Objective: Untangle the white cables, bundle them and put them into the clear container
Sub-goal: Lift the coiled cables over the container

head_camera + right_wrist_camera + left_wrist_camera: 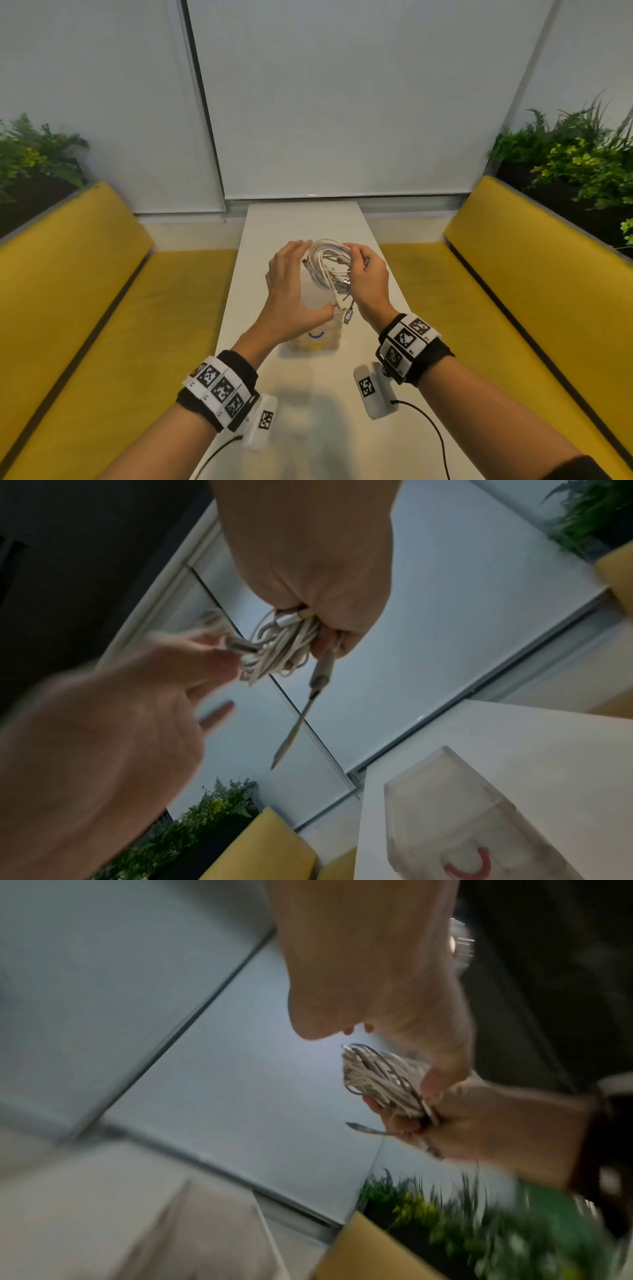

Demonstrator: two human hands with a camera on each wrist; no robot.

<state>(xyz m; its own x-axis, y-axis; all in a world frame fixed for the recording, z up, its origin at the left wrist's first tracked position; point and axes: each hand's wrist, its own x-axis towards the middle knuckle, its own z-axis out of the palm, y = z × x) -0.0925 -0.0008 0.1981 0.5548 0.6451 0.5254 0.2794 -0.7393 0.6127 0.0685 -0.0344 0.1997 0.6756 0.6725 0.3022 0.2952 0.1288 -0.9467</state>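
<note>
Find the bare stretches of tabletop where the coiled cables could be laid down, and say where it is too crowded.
Free: the white table between the clear container and the window end, and the near strip between the two forearms. Crowded: directly above the container, where the right hand grips the cable bundle and the left hand hovers beside it.

Head view: high, facing forward-down along white table (301, 219), hands mid-distance. Wrist views: close, tilted upward along each hand toward blinds. All three share cable bundle (329, 263) (380, 1085) (281, 645); right wrist also catches clear container (462, 818).
</note>
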